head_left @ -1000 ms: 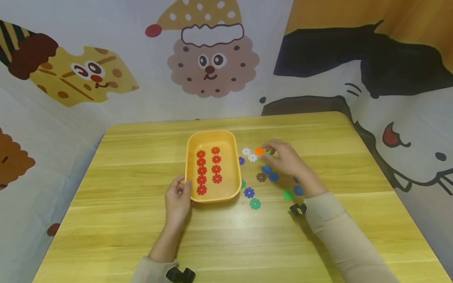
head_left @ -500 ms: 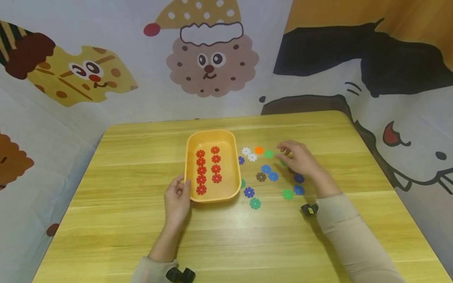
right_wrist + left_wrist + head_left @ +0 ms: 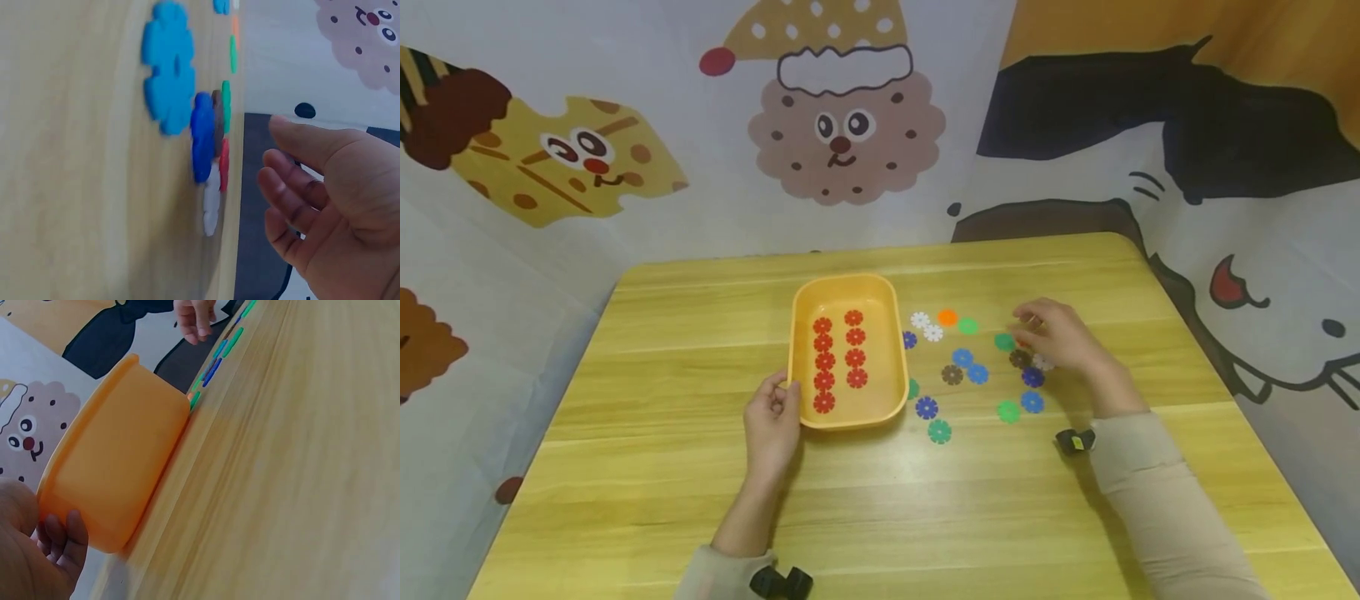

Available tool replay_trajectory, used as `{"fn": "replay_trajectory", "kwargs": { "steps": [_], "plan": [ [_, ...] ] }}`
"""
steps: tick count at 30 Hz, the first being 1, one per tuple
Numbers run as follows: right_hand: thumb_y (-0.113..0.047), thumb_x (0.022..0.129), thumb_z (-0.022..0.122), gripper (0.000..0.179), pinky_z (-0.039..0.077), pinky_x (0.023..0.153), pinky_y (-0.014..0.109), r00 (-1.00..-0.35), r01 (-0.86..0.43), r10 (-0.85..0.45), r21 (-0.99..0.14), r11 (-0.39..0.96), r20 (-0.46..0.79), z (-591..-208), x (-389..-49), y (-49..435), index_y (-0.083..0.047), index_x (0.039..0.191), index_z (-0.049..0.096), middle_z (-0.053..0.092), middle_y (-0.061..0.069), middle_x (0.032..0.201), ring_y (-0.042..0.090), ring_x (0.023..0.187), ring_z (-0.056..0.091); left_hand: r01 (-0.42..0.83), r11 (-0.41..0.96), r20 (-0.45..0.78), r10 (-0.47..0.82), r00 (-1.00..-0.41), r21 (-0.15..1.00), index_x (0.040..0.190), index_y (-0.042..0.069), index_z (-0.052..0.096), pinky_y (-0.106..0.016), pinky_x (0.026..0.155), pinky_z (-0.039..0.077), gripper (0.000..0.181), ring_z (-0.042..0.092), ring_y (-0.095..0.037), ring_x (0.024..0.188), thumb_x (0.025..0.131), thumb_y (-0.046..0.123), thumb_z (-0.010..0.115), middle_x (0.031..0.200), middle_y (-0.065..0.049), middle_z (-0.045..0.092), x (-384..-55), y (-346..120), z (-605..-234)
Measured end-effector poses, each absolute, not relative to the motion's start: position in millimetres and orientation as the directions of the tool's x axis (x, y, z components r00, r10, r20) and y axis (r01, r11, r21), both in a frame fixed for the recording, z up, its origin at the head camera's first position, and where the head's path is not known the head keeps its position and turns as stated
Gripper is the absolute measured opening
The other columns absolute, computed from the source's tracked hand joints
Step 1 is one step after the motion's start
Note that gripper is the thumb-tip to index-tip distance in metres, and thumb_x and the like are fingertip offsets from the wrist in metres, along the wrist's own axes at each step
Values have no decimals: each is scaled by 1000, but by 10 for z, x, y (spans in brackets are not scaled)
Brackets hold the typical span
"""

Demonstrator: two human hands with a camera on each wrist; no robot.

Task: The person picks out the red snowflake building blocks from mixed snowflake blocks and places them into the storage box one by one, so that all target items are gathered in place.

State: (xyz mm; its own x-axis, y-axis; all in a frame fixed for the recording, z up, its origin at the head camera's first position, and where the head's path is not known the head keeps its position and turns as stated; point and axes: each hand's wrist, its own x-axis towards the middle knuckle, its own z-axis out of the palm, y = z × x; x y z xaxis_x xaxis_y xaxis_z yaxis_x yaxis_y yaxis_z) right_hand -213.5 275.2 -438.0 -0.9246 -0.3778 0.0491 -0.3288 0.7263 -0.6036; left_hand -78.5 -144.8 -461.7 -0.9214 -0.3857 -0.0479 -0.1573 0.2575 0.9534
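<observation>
My left hand (image 3: 771, 425) pinches the near left side of an orange plastic tray (image 3: 880, 408), its thumb at the rim; the left wrist view shows the tray wall (image 3: 125, 450) beside curled fingers. Inside lie two columns of red notched discs (image 3: 824, 361). My right hand (image 3: 1060, 337) hovers over the right-hand discs, fingers loosely bent and holding nothing. Beneath it are a red disc (image 3: 224, 165), partly hidden in the head view, a brown disc (image 3: 1019, 358), a white disc (image 3: 212, 203) and a dark blue disc (image 3: 1033, 377). A green disc (image 3: 1004, 342) lies by its fingertips.
More notched discs lie flat right of the tray: white (image 3: 920, 320), orange (image 3: 948, 317), light blue (image 3: 977, 373), brown (image 3: 952, 375) and teal (image 3: 939, 432) among them. The wooden table (image 3: 880, 517) meets a cartoon-printed cloth (image 3: 700, 167) at the back.
My right hand has moved right, away from the orange and light green discs, uncovering them and the teal-green one. The left hand and tray have stayed in place.
</observation>
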Motion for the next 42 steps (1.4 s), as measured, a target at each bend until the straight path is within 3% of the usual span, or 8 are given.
{"fn": "replay_trajectory", "kwargs": {
  "steps": [8,14,21,27,33,42],
  "plan": [
    [-10,95,71,35,48,98,60,-930,-269,-363,-564,781,-60,-4424,-2141,2839,10,123,61,63,28,117,45,110,59,-157,245,-52,-387,-921,957,129,0,62,-19,48,43,30,49,-13,61,103,15,59,82,-11,58,-788,-1447,-4628],
    [-16,95,72,34,51,92,58,-939,-211,-323,-542,813,-118,-4431,-2160,2875,11,115,63,66,27,109,43,102,62,-149,244,-44,-388,-920,958,129,0,62,-19,47,42,30,48,-12,59,103,14,60,80,-10,57,-782,-1447,-4643],
    [-17,97,70,33,54,85,50,-927,-155,-325,-600,785,-186,-4448,-2173,2904,10,113,58,65,23,104,35,96,63,-155,235,-53,-389,-920,960,129,0,61,-19,47,42,30,48,-13,60,103,15,59,81,-10,58,-780,-1439,-4640],
    [-14,98,69,40,52,72,36,-936,-158,-316,-620,769,-154,-4477,-2194,2936,8,124,49,66,22,100,27,83,63,-161,232,-59,-392,-918,959,129,0,61,-19,48,42,31,48,-13,61,103,16,59,82,-11,58,-781,-1440,-4639],
    [-13,93,74,41,53,75,38,-929,-187,-340,-606,773,-147,-4492,-2213,2959,4,126,57,67,19,102,28,87,64,-168,235,-65,-391,-918,957,129,0,61,-19,48,43,31,49,-13,61,103,16,59,82,-10,58,-783,-1445,-4638],
    [-21,96,72,36,52,73,37,-926,-254,-369,-592,765,-78,-4451,-2191,2832,1,122,61,68,11,96,23,83,61,-179,228,-80,-386,-919,957,129,1,60,-19,49,44,31,50,-13,63,104,17,58,83,-12,59,-792,-1458,-4642]
  ]
}}
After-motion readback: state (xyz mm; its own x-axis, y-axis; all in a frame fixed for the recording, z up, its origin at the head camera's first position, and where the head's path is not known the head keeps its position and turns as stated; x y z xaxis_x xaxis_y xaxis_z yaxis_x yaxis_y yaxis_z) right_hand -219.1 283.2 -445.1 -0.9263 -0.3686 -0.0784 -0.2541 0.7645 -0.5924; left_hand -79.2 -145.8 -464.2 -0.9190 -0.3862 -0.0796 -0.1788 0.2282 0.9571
